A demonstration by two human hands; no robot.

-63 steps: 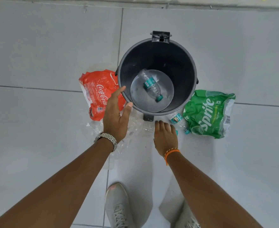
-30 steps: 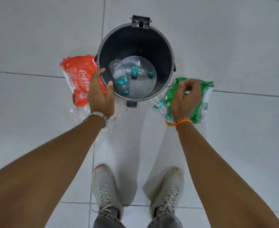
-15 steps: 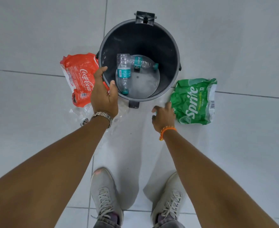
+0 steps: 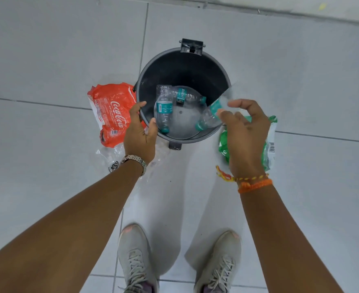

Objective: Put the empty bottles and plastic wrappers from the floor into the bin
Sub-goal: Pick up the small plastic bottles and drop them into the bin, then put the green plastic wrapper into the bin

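A dark grey bin point(image 4: 187, 70) stands on the tiled floor. Two clear bottles with teal labels lie in its bottom, one point(image 4: 164, 106) at the left and one point(image 4: 187, 96) further back. My left hand point(image 4: 139, 138) grips the bin's near-left rim. My right hand point(image 4: 246, 136) hovers over the right rim, fingertips pinching a third clear bottle point(image 4: 208, 117), tilted cap-down inside the bin. A red Coca-Cola wrapper point(image 4: 113, 111) lies left of the bin. A green Sprite wrapper point(image 4: 270, 140) lies at the right, mostly under my right hand.
Crumpled clear plastic film point(image 4: 111, 155) lies on the floor under my left wrist, by the red wrapper. My two grey shoes point(image 4: 136, 261) point(image 4: 218, 263) stand below the bin. A wall base point(image 4: 280, 9) runs along the top edge.
My right hand came up from the floor beside the green wrapper and now holds a clear bottle over the bin's right rim. My left hand stayed on the rim.
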